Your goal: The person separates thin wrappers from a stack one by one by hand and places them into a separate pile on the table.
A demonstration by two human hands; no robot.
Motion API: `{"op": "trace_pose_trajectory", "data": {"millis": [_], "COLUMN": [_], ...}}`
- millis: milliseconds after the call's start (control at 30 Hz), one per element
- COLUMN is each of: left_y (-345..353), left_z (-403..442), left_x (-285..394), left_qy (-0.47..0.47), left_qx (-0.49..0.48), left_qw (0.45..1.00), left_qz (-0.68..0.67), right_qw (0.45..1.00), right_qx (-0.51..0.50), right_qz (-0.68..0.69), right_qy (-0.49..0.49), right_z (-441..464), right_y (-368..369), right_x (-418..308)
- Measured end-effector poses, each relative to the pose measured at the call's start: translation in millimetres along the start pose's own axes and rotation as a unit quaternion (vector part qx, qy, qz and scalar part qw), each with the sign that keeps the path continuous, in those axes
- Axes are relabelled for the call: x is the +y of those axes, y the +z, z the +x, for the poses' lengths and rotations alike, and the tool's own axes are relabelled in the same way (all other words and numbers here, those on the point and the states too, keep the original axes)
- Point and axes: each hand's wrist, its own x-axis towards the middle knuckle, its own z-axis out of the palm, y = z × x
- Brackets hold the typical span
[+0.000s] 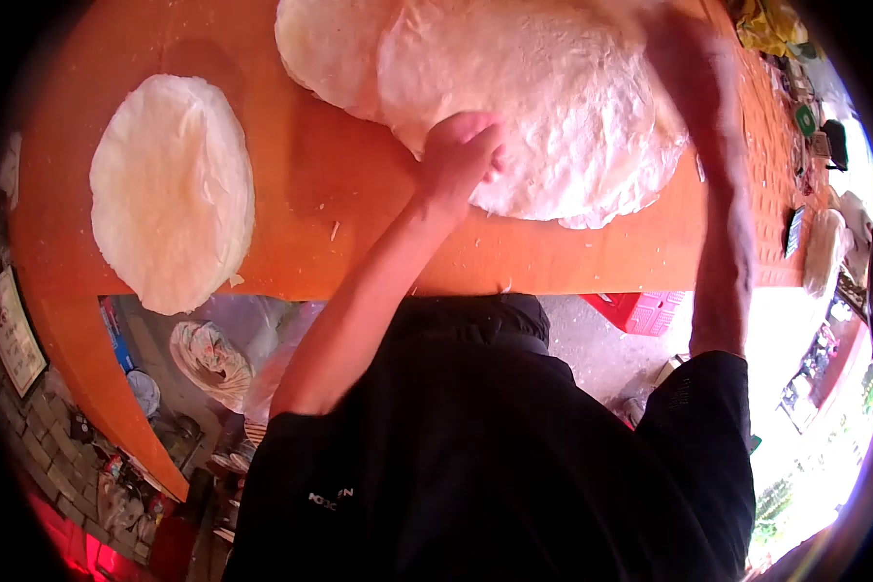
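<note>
A wide heap of thin, pale flatbread-like sheets (553,107) lies across the far part of the orange table, its edges wrinkled and overlapping. My left hand (464,155) is over the heap's near edge with its fingers curled in; whether anything is inside them is hidden. Up at the heap's far right side, my right hand (674,34) is smeared by motion and its fingers do not show clearly. Apart on the left, an oval pile of similar thin sheets (172,194) lies flat, slightly over the table's near edge.
The orange table (310,252) has its near edge right at my body, with small crumbs on it. Below stand a red crate (640,312) and a patterned cloth-like bundle (210,364). Various small items, including a dark phone-like object (794,231), lie along the right.
</note>
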Motion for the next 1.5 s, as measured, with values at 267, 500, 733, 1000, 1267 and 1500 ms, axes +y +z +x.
{"op": "trace_pose_trajectory", "data": {"millis": [267,500,733,1000,1267,1500], "left_y": [-57.0,-49.1,-45.0,-34.4,-33.5,-16.1], "left_z": [-71.5,-63.9,-42.7,-38.3,-32.0,-34.1], "left_x": [-36.3,-47.3,-61.6,-61.2,-61.0,-37.0], "left_qy": [-0.024,-0.047,-0.041,0.027,0.076,0.021], "left_qx": [0.120,0.003,-0.063,-0.117,-0.101,0.045], "left_qw": [0.992,0.990,0.972,0.950,0.962,0.968], "left_qz": [-0.029,-0.136,-0.223,-0.288,-0.241,-0.247], "right_qw": [0.988,0.984,0.971,0.943,0.907,0.935], "right_qx": [-0.026,-0.111,-0.172,-0.175,-0.264,-0.204], "right_qz": [0.009,0.087,0.128,0.260,0.325,0.274], "right_qy": [-0.150,-0.114,-0.105,-0.113,-0.051,-0.091], "right_z": [-56.1,-93.5,-101.2,-107.6,-95.9,-103.0], "right_y": [-10.9,26.9,39.6,29.3,27.8,36.2], "right_x": [-63.3,-82.1,-76.3,-87.0,-76.8,-87.3]}}
